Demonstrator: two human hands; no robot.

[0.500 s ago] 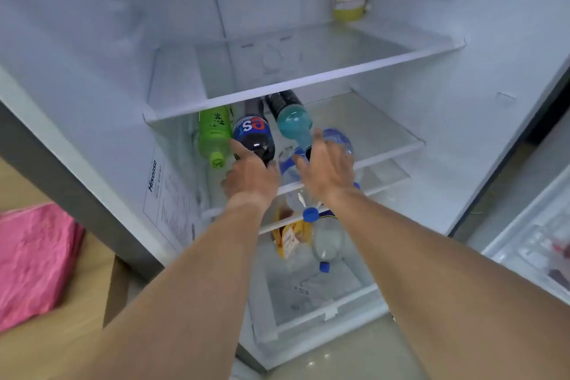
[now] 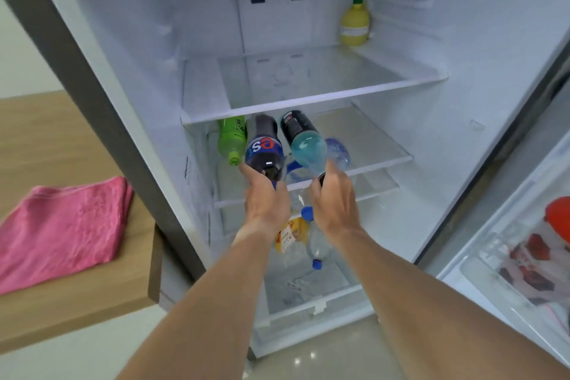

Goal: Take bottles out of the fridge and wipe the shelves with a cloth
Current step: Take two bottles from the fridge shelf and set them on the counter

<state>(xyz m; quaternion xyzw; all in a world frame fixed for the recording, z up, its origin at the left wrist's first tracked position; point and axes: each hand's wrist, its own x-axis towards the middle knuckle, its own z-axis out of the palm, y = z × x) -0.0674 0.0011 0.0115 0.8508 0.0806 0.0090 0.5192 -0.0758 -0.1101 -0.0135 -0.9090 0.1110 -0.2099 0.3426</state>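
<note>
Bottles lie on their sides on the middle shelf (image 2: 385,160) of the open fridge (image 2: 493,102), long axes running front to back with the caps toward the person. The left hand (image 2: 266,197) grips the neck end of the dark cola bottle (image 2: 263,148), whose base points back and slightly up under the top shelf (image 2: 308,102); the right hand (image 2: 334,197) grips the neck of the blue drink bottle (image 2: 303,139), angled the same way. Both hands' fingers curl out of sight beneath the bottles, and both caps are mostly hidden. A green bottle (image 2: 233,139) lies beside the cola, and a clear bottle (image 2: 337,151) is half covered behind the blue one. Lower bottles blur together behind the wrists. Half a second ago the hands were only reaching in; now both bottles are raised at the neck end. A pink cloth (image 2: 61,231) rests on the wooden counter (image 2: 92,311) at left
</note>
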